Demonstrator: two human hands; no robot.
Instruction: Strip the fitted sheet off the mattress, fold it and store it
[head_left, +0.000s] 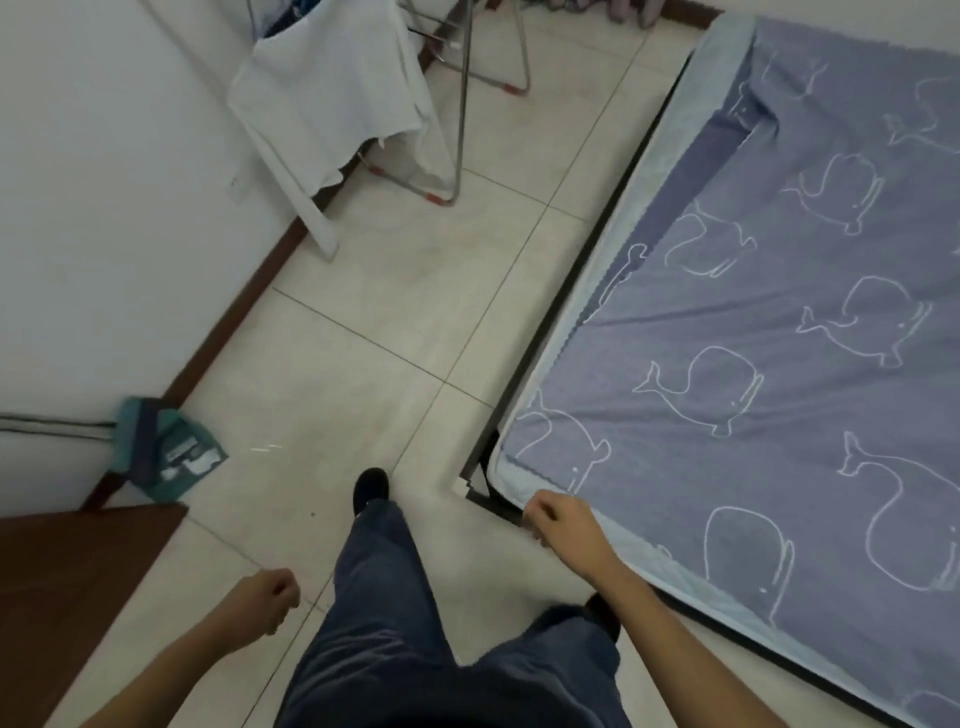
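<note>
The fitted sheet (753, 364) is blue-grey with white whale outlines and covers the mattress on the right. Its pale blue border (613, 291) runs along the mattress's left side. At the far left corner the sheet looks pulled up and folded back (737, 135). My right hand (561, 525) is at the near left corner, fingers curled over the pale border there. My left hand (265, 597) hangs over the floor with loosely curled fingers and holds nothing. I stand on the tiles beside that corner.
A dark bed frame (540, 332) edges the mattress. A metal drying rack (460, 130) with a white garment (332, 104) stands by the left wall. A teal bag (161, 452) lies near the skirting. A brown wooden panel (67, 582) is at lower left. Tiled floor (389, 291) lies between.
</note>
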